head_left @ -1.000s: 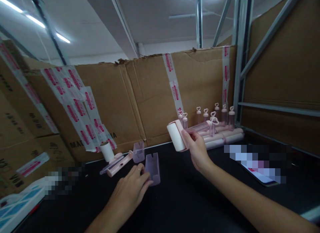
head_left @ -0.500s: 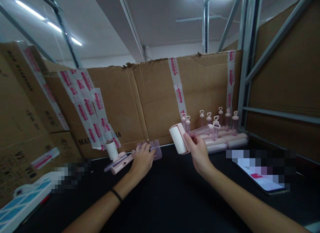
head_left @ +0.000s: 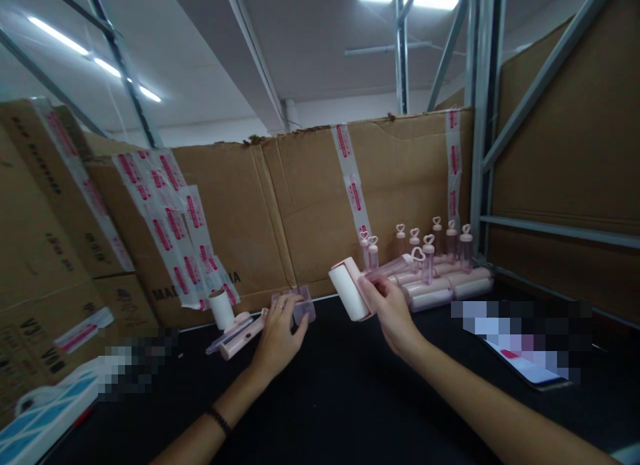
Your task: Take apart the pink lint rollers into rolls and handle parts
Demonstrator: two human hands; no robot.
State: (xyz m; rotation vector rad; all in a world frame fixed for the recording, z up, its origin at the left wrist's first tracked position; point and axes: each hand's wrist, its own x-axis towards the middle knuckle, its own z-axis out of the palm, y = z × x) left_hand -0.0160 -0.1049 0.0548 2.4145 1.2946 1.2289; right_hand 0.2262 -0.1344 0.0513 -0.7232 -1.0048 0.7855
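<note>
My right hand (head_left: 393,308) grips a pink lint roller (head_left: 356,288) by its head. The white paper roll faces left, and the translucent handle with a heart-shaped loop points right. Beyond the table's middle, my left hand (head_left: 277,332) has its thumb and fingers around a translucent purple plastic cover (head_left: 305,310), partly hidden by the hand. Just left of that hand lie a pink roller part (head_left: 243,338) and a purple translucent piece (head_left: 227,337). A white paper roll (head_left: 221,310) stands upright behind them.
Several pink lint rollers (head_left: 453,285) with upright handles stand at the back right. A phone (head_left: 535,365) lies on the black tabletop (head_left: 340,398). At left is a white and blue object (head_left: 50,412). Cardboard (head_left: 310,205) walls the back; a metal rack post (head_left: 480,132) rises right.
The view has shifted slightly. My left hand's thumb has spread farther from its fingers beside the cover. My right hand still holds the lint roller, in nearly the same pose.
</note>
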